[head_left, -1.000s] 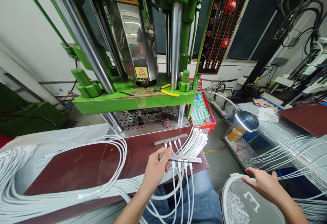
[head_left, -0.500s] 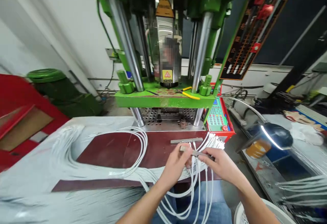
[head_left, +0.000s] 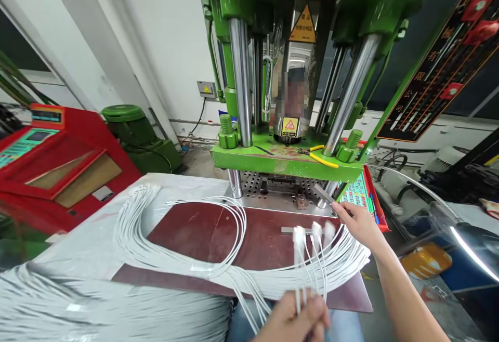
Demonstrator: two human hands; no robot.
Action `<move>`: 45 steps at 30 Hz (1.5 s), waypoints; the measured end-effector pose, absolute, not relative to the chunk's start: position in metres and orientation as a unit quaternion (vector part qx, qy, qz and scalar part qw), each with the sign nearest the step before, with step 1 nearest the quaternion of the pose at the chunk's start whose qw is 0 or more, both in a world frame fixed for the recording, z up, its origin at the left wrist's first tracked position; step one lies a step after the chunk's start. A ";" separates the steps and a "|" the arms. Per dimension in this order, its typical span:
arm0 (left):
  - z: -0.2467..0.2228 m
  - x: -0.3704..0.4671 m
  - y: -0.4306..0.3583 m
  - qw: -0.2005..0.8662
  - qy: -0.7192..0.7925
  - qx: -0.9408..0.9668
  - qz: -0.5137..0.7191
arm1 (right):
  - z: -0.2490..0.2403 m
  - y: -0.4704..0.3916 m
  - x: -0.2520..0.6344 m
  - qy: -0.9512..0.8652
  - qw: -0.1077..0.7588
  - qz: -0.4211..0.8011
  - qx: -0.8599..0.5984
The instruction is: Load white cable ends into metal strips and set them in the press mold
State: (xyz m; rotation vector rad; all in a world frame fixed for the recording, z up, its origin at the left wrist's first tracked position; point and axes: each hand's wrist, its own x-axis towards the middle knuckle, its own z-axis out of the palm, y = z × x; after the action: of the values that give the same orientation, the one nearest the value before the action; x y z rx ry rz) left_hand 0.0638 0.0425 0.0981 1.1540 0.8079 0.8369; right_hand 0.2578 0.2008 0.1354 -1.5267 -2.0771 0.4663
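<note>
Low in front of me, my left hand [head_left: 296,316] is closed around several white cables [head_left: 311,269]. Their white plug ends [head_left: 316,230] stick up above it, blurred by motion. Farther right, my right hand [head_left: 360,225] pinches a flat metal bar [head_left: 323,194] by one end; its far end reaches over the press's perforated steel plate [head_left: 259,196]. A second metal bar [head_left: 287,230] lies on the dark red board [head_left: 187,227], partly hidden behind the plugs. Between my hands, a thick bundle of white cables [head_left: 345,266] curves across the board.
A green press [head_left: 249,160] stands ahead, with yellow-handled pliers [head_left: 323,160] on its lower platen. More white cables [head_left: 97,311] are piled at the left. A red control box [head_left: 376,201] sits right of the press; a red cabinet [head_left: 86,155] stands far left.
My hands have moved apart: the right lifted the metal bar away toward the press, while the left drew the cables down toward me. The plug ends are out of the bar. The view swung left.
</note>
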 end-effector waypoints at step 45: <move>0.037 0.096 0.078 0.711 0.501 0.487 0.081 | 0.067 0.211 0.219 -0.892 0.058 0.092 -0.439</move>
State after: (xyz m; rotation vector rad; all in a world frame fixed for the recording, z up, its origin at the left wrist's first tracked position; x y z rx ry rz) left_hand 0.0964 0.0775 0.0370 1.0810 1.1105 0.1790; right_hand 0.2193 0.2107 0.0665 -1.3313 -2.7035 0.2800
